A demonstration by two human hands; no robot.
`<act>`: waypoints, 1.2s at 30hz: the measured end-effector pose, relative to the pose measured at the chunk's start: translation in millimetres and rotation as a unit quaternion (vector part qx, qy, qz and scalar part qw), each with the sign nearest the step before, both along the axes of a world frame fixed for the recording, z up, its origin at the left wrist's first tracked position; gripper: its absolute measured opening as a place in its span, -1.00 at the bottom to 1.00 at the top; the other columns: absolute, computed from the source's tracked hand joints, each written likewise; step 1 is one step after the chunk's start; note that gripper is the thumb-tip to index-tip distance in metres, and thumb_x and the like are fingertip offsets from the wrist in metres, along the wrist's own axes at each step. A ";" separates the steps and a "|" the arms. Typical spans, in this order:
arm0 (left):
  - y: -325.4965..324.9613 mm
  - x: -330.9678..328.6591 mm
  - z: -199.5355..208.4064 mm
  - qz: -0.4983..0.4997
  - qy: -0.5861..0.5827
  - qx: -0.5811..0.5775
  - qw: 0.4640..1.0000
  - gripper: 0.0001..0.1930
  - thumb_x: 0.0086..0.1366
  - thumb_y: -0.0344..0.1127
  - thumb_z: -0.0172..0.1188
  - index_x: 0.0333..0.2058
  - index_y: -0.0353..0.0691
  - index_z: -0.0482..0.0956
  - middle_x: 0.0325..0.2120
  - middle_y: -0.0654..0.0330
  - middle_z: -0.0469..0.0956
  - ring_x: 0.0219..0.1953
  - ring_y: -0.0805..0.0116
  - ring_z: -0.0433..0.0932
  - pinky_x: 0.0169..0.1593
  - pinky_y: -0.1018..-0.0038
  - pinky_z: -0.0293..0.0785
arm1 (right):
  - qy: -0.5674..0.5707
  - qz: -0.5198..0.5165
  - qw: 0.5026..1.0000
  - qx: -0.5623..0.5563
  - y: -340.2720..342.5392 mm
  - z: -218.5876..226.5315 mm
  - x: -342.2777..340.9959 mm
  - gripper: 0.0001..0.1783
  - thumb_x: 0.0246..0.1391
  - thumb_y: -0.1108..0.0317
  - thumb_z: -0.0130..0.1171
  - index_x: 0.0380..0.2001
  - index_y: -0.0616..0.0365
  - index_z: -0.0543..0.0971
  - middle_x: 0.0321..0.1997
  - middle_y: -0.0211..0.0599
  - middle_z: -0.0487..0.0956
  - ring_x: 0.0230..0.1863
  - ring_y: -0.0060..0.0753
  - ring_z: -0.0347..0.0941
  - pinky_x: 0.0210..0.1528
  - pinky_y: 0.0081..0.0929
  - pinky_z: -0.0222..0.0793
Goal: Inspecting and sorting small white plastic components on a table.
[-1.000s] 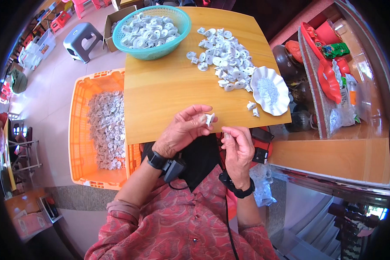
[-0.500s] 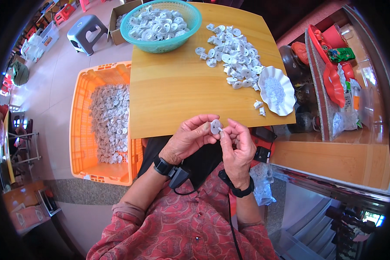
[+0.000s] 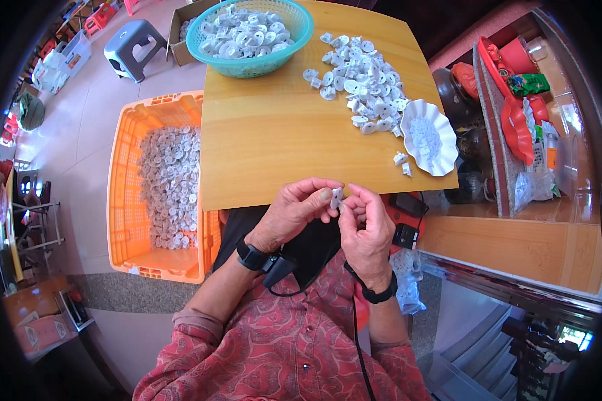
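Just off the table's near edge, my left hand (image 3: 294, 208) pinches a small round white plastic part (image 3: 336, 198) between thumb and fingers. My right hand (image 3: 366, 224) is close beside it, thumb and forefinger pressed together at the part's right side; whatever tiny piece they hold is hidden. Many similar white plastic parts (image 3: 371, 83) lie in a loose pile on the wooden table (image 3: 267, 147). A scalloped white dish (image 3: 449, 134) at the table's right edge holds small pale pieces. Two loose white parts (image 3: 403, 162) lie left of that dish.
A green plastic basket (image 3: 247, 67) full of white parts stands at the table's far left. Left of the table is an orange crate (image 3: 124, 200) with many more. A grey stool (image 3: 135, 50) is on the floor. Shelves with red items (image 3: 515, 127) stand to the right.
The round part has turned in my left hand, from nearly face-on to more edge-on. My right fingertips have moved slightly closer to it. The head view has shifted slightly.
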State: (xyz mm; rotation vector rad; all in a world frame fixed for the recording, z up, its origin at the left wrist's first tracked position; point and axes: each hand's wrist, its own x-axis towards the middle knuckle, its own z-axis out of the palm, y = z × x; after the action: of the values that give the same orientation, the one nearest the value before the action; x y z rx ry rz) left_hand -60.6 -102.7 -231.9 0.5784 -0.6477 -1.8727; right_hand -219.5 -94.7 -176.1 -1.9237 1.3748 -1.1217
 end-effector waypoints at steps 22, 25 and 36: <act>3.3 -1.7 9.2 0.041 -0.104 -0.017 0.994 -0.73 0.44 -0.26 0.11 -0.04 -0.32 0.59 -0.36 0.26 0.60 -0.40 0.60 0.54 -0.28 0.64 0.53 | -0.035 0.009 0.999 0.021 1.3 -0.2 0.3 -0.68 0.15 0.60 0.15 -0.02 0.31 0.42 -0.36 -0.22 0.55 -0.40 -0.41 0.55 -0.37 -0.47 0.50; 3.8 -2.4 10.7 0.028 -0.128 -0.018 0.991 -0.70 0.45 -0.23 0.09 -0.02 -0.33 0.57 -0.37 0.30 0.57 -0.38 0.58 0.52 -0.25 0.64 0.52 | -0.034 0.005 0.999 0.036 2.2 1.1 1.3 -0.70 0.15 0.59 0.14 -0.04 0.31 0.41 -0.38 -0.22 0.54 -0.42 -0.44 0.54 -0.38 -0.48 0.49; 4.5 -1.8 2.3 0.044 -0.062 -0.003 0.997 -0.69 0.44 -0.22 0.10 -0.03 -0.35 0.57 -0.36 0.27 0.58 -0.38 0.56 0.53 -0.26 0.63 0.52 | -0.138 0.008 0.987 0.087 0.8 -5.2 6.6 -0.76 0.21 0.54 0.15 -0.09 0.30 0.39 -0.38 -0.31 0.55 -0.42 -0.55 0.52 -0.34 -0.53 0.48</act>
State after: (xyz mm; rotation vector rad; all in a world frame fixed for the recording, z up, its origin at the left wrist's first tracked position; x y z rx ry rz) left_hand -62.4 -98.3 -229.5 0.7117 -0.6979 -1.7627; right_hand -212.9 -93.9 -181.4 -1.5867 1.2582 -1.1707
